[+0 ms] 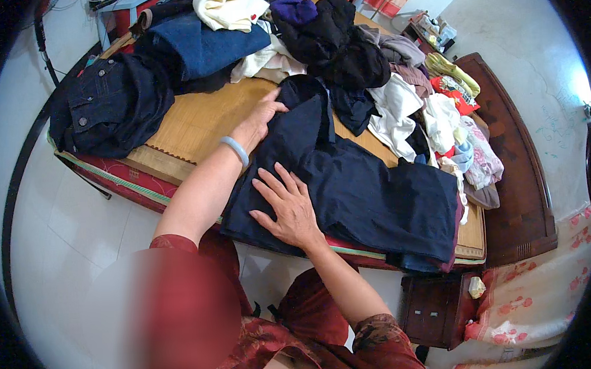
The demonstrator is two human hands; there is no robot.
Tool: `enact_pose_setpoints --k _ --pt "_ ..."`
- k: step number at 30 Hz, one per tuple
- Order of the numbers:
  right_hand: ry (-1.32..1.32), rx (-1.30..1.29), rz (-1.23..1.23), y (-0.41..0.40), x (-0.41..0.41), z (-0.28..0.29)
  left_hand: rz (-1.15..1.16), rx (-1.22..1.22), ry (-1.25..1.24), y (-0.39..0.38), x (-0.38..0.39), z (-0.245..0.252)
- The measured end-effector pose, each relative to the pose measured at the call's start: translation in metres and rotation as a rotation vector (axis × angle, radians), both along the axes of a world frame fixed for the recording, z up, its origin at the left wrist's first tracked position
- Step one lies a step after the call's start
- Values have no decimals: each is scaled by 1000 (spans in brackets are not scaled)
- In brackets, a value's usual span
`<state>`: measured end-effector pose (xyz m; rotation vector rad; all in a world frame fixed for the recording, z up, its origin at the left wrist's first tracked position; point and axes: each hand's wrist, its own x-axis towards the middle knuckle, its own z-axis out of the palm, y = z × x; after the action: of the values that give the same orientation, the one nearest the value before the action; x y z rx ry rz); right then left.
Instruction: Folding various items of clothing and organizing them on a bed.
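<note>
A dark navy garment (375, 196) lies spread along the near edge of a bed, part of it draped over the side. My right hand (289, 209) rests palm down on its left part, with the fingers spread. Farther up, my left hand (262, 117), with a pale bangle (235, 151) on its wrist, touches the garment's left edge beside a folded-over flap (299, 98). Whether cloth is pinched between its thumb and fingers is unclear. The garment's exact type cannot be made out.
A dark denim garment with metal buttons (119, 103) and blue jeans (210, 45) lie at left. Heaped black clothing (333, 39) and white garments (396, 111) line the far side of the woven bed mat (194, 119). At right stand a wooden headboard (511, 150) and a nightstand (434, 312).
</note>
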<state>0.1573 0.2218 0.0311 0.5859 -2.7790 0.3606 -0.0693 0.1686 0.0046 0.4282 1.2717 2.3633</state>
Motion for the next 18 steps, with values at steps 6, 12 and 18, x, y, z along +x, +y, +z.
enact_pose_setpoints --k 6,12,18 --pt "7 -16 6 -2 0 1 586 -548 267 -10 -18 -11" --pt "23 -34 -3 3 1 -1 856 -692 994 1 15 16" --pt "31 -58 6 2 0 0 369 -835 1044 16 27 4"
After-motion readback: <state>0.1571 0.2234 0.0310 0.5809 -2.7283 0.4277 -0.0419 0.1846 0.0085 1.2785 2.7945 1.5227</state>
